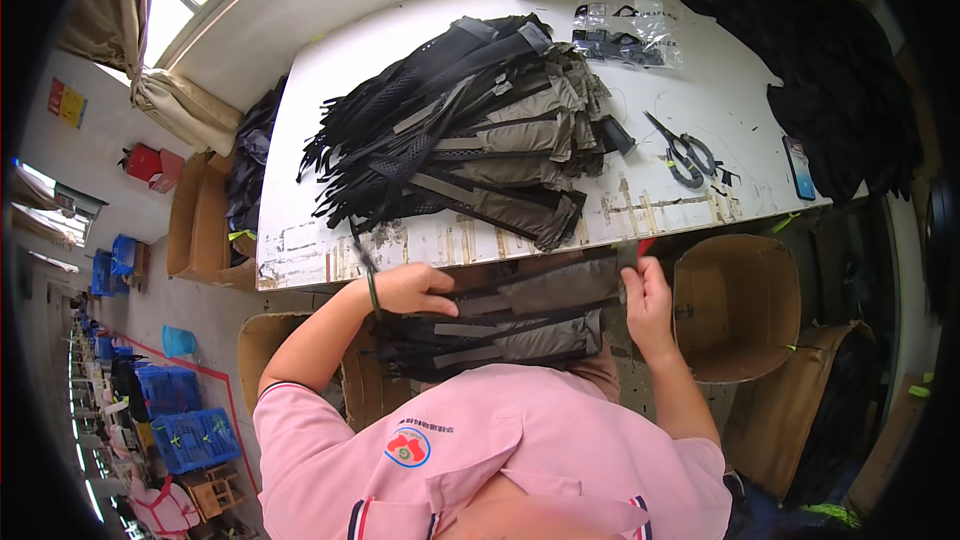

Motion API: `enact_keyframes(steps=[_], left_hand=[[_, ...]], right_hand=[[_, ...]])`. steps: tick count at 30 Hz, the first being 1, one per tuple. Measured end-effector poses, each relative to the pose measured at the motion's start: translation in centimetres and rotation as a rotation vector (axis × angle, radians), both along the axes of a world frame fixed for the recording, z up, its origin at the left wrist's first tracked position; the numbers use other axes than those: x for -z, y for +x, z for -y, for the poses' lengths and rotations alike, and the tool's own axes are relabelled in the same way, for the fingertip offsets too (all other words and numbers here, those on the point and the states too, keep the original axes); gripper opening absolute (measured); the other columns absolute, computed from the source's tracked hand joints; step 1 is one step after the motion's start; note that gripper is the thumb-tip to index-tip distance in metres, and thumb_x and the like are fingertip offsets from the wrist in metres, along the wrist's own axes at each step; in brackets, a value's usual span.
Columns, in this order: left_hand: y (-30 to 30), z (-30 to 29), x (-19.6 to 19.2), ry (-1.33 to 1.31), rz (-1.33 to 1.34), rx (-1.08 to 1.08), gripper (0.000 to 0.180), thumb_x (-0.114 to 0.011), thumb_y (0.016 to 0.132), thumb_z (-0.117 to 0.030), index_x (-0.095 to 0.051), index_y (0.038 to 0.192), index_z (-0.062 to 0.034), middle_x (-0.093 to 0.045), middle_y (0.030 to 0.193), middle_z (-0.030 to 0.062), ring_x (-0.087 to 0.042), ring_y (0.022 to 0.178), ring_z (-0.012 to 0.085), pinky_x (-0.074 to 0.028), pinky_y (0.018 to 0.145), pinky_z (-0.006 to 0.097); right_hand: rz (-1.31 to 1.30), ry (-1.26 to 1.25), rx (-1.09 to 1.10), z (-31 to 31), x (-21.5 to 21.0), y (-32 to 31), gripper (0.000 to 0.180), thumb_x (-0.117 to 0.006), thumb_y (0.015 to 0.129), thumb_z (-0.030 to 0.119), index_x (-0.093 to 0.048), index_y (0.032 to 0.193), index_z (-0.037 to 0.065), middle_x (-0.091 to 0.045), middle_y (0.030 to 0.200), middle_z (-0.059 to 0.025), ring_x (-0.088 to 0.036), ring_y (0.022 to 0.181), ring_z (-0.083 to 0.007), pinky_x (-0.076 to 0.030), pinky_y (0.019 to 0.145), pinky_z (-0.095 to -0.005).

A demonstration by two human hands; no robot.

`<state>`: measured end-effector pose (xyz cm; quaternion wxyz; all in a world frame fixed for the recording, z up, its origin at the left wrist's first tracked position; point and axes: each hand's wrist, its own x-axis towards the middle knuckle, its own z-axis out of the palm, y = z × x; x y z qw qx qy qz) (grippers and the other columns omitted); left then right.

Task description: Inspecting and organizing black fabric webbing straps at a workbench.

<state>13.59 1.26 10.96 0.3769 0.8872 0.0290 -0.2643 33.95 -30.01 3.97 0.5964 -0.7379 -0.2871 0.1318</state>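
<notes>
Pinched in the right hand (650,305) is the right end of a grey-and-black strip (560,285) just near of the white table (735,100), while the left hand (412,290) curls by the strip's left end, its grip unclear, and scissors (686,152) lie far right.

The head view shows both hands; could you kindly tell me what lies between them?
Grey-and-black fabric pieces lie between the left hand and the right hand, as the head view shows.
</notes>
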Motion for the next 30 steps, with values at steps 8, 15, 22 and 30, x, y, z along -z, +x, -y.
enact_keyframes(steps=[8,15,22,30], left_hand=[[4.0,2.1,5.9,0.346,0.549,-0.129,0.025,-0.070,0.080,-0.025,-0.062,0.098,-0.0087,-0.062,0.094,0.0109,-0.058,0.095,0.0328,-0.048,0.080,0.043],[14.6,3.2,7.7,0.682,0.916,-0.045,0.028,-0.071,0.076,-0.022,-0.059,0.097,-0.0087,-0.057,0.102,0.0069,-0.051,0.103,0.0295,-0.042,0.083,0.041],[14.9,4.9,6.3,0.547,0.657,-0.085,0.029,-0.072,0.074,-0.025,-0.057,0.094,-0.0097,-0.058,0.098,0.0072,-0.053,0.098,0.0272,-0.040,0.084,0.040],[13.5,3.6,6.9,0.479,0.619,-0.175,0.022,-0.073,0.075,-0.022,-0.060,0.083,-0.0058,-0.061,0.086,0.0084,-0.058,0.086,0.0283,-0.045,0.074,0.038]], right_hand=[[0.034,-0.687,-0.165,4.8,8.6,-6.4,0.036,-0.058,0.092,0.036,-0.045,0.095,0.003,-0.062,0.075,-0.0281,-0.060,0.074,-0.0479,-0.046,0.063,-0.0558],[0.055,-0.840,-0.305,3.1,1.0,0.4,0.044,-0.069,0.082,0.043,-0.056,0.101,0.006,-0.067,0.084,-0.0140,-0.065,0.080,-0.0338,-0.050,0.072,-0.0433],[0.400,-0.200,0.062,-6.6,-0.7,-0.5,0.049,-0.075,0.077,0.039,-0.051,0.105,0.006,-0.059,0.094,-0.0102,-0.060,0.084,-0.0310,-0.048,0.074,-0.0408],[0.523,-0.283,0.049,-10.3,1.8,-1.9,0.056,-0.076,0.076,0.039,-0.047,0.111,0.007,-0.053,0.111,-0.0134,-0.053,0.105,-0.0323,-0.044,0.086,-0.0410]])
